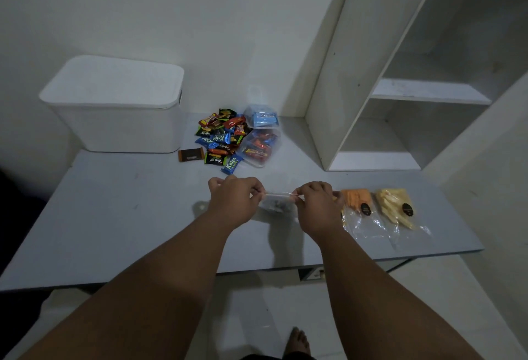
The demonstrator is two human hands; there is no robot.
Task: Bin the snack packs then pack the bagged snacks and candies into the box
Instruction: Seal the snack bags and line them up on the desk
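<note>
Where the grey table (114, 216) meets the wall at far left, a white box (114, 108) stands with its lid on. Just right of it lies a single brown pack (191, 155), then a loose pile of snack packs (220, 138), with two filled clear bags (258, 148) touching the pile's right side. Nearer the front edge, the left hand (234, 202) and the right hand (317, 205) each pinch the top edge of a small clear bag (278, 202) held between them, fingers curled. Whether it touches the table cannot be told. Right of the right hand lie an orange snack bag (357, 202) and a yellow snack bag (395, 206), side by side. A white shelf unit (400, 88) stands at far right.
</note>
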